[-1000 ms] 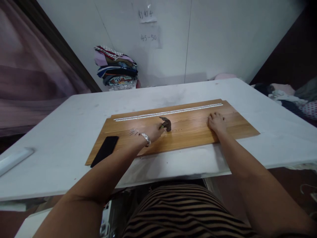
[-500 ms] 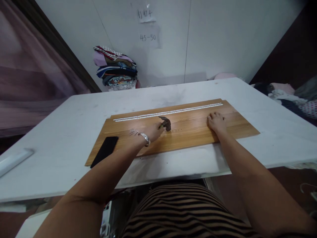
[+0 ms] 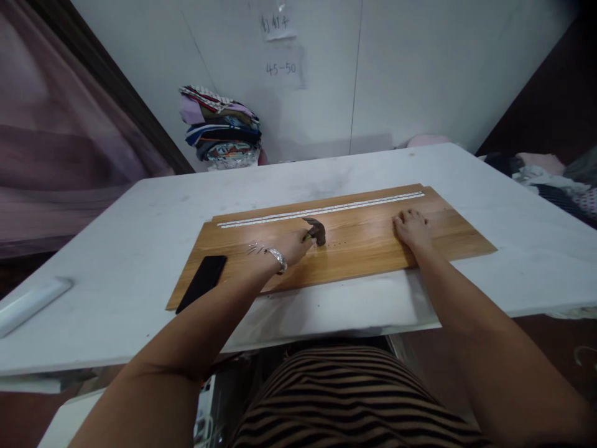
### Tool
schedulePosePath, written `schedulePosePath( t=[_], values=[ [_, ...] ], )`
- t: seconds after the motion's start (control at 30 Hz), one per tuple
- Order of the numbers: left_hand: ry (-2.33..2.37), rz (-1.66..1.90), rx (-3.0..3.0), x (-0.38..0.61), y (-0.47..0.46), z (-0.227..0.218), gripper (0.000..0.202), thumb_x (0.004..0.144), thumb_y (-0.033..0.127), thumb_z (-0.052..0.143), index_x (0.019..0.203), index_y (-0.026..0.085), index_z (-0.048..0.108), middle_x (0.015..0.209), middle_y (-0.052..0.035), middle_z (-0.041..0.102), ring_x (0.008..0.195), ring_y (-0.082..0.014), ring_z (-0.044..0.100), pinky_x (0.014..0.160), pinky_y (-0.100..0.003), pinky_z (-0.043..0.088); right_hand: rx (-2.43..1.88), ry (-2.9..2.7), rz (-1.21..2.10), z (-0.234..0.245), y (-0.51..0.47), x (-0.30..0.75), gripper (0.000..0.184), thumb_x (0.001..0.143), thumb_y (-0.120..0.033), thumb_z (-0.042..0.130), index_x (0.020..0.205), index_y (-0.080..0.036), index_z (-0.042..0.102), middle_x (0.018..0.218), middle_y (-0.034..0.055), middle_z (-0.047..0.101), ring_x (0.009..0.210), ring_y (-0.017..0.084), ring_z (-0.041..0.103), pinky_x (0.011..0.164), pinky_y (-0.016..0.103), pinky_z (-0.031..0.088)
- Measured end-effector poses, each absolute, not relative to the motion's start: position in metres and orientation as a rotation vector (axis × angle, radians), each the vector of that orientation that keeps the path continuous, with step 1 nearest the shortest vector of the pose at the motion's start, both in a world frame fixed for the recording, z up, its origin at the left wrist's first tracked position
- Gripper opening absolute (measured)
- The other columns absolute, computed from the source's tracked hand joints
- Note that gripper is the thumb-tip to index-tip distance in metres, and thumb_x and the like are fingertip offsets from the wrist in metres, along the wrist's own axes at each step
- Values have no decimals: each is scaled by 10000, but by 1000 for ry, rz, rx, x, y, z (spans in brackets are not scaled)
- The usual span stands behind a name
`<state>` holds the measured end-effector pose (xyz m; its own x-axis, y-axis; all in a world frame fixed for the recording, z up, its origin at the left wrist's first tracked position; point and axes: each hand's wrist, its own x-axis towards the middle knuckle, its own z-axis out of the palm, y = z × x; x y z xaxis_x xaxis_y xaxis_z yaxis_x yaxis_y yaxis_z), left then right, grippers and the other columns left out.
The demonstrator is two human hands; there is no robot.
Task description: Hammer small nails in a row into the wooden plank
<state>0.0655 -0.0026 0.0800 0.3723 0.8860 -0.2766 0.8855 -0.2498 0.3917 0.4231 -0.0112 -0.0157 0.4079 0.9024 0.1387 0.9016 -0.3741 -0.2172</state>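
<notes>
My left hand (image 3: 295, 247), with a silver bracelet at its wrist, is closed round the handle of a claw hammer (image 3: 318, 231). The hammer's head is down at the surface of a wooden board (image 3: 364, 261), its claw pointing up and left; whether it touches cannot be made out. A short row of small dark dots (image 3: 339, 243), perhaps nail heads or holes, runs to the right of the head. Several loose nails (image 3: 255, 247) lie left of my left hand. My right hand (image 3: 413, 228) rests on the board's right part, palm down, fingers spread.
Two white marked strips (image 3: 321, 210) lie along the board's far edge. A black phone (image 3: 203, 281) is on its left end. The white table (image 3: 153, 236) carries a clear plastic roll (image 3: 35, 305) at left and folded clothes (image 3: 224, 134) at the back.
The whole view has shifted slightly, so things appear a little further right. On the board, the hammer and both hands keep nearly the same places.
</notes>
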Motion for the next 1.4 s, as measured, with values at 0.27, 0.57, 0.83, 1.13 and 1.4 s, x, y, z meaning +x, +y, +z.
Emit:
schedulePosePath(
  t=[0.27, 0.57, 0.83, 1.13, 1.4],
  values=[
    [1525, -18, 2157, 67, -5, 87, 365, 961, 404, 415, 1082, 167, 664, 875, -85, 732, 797, -222, 671, 697, -309, 453, -2412, -1573, 8, -15, -11, 422, 459, 995, -402, 288, 1130, -161, 655, 1309, 194, 603, 1242, 320, 473, 1011, 483, 342],
    [1538, 7, 2125, 68, -5, 85, 311, 939, 392, 461, 1026, 173, 664, 830, -71, 721, 768, -213, 664, 685, -300, 457, -2415, -1582, 13, -16, -10, 424, 465, 1001, -422, 291, 1134, -167, 657, 1314, 186, 600, 1255, 319, 465, 1028, 483, 330],
    [1550, 10, 2131, 67, -1, 82, 302, 961, 423, 448, 937, 188, 636, 786, -42, 703, 667, -165, 633, 620, -260, 433, -2424, -1588, 54, -17, -10, 425, 491, 997, -418, 271, 1156, -149, 649, 1359, 189, 577, 1298, 322, 437, 1054, 496, 314],
    [1566, 7, 2093, 68, -2, 85, 305, 961, 426, 454, 992, 184, 637, 789, -36, 704, 601, -132, 604, 565, -228, 432, -2422, -1586, 36, -20, -8, 426, 479, 988, -415, 291, 1157, -149, 652, 1340, 200, 580, 1269, 329, 438, 1028, 492, 314],
    [1588, -18, 2078, 70, -2, 83, 306, 960, 428, 456, 975, 186, 644, 768, -33, 700, 567, -129, 592, 568, -228, 444, -2410, -1583, 42, -20, -7, 426, 486, 983, -401, 295, 1161, -136, 662, 1327, 209, 581, 1257, 331, 441, 1018, 485, 309]
  ],
)
